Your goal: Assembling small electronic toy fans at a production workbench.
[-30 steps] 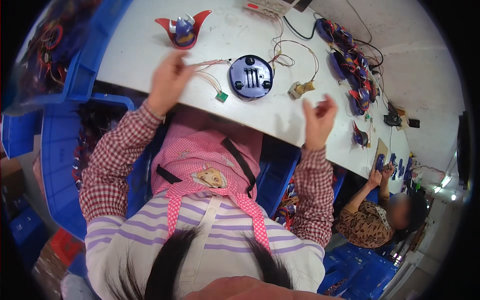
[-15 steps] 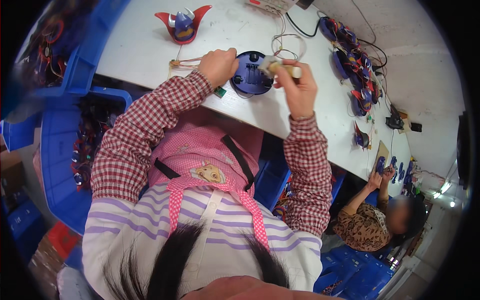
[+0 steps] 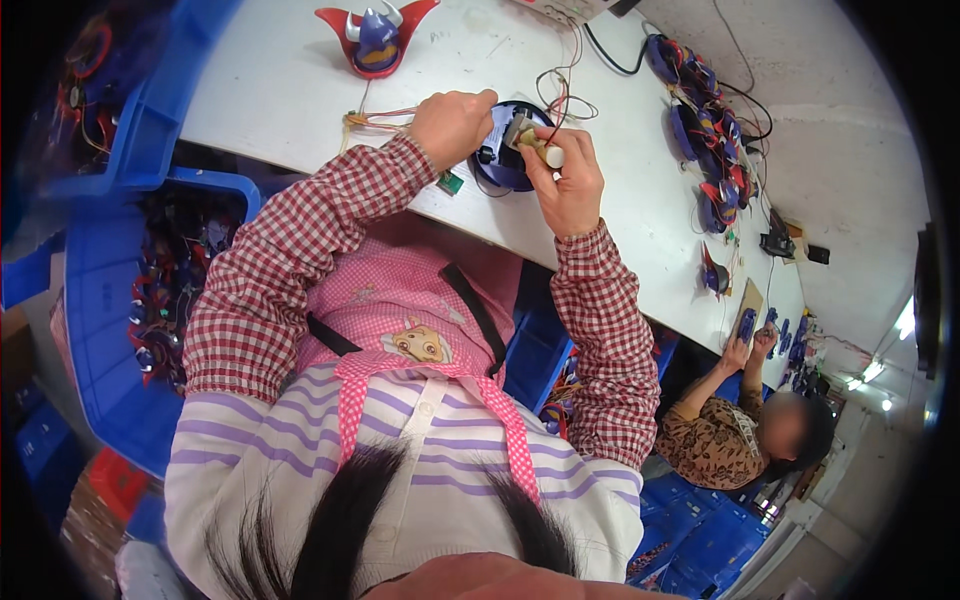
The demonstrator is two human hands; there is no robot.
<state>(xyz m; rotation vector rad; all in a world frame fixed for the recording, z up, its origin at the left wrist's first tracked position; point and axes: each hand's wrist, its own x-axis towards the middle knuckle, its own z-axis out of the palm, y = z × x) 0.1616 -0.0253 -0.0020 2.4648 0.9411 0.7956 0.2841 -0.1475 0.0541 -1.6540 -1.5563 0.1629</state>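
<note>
A round purple plastic housing (image 3: 505, 174) lies on the white table, its hollow inner side with black parts facing up. My left hand (image 3: 455, 128) is closed at its left rim; the fingertips are partly hidden. My right hand (image 3: 570, 185) grips a short tool (image 3: 548, 154) with a cream handle and a flat grey head; its exact kind is unclear. That head is over the inside of the housing, and I cannot tell whether it touches. Close below my left hand is a small green circuit board (image 3: 450, 183). Thin wires (image 3: 385, 120) run out left of that hand.
A red and purple horned figure (image 3: 378, 42) stands at the table's back left. Several similar pieces (image 3: 705, 130) with wires line the right side. Blue bins (image 3: 110, 330) full of parts stand at left. A co-worker (image 3: 725, 430) sits at the far right, handling a purple part.
My right hand has moved left and slightly down, bringing the tool further over the housing. My left hand remains at the rim. The whole view has shifted slightly.
</note>
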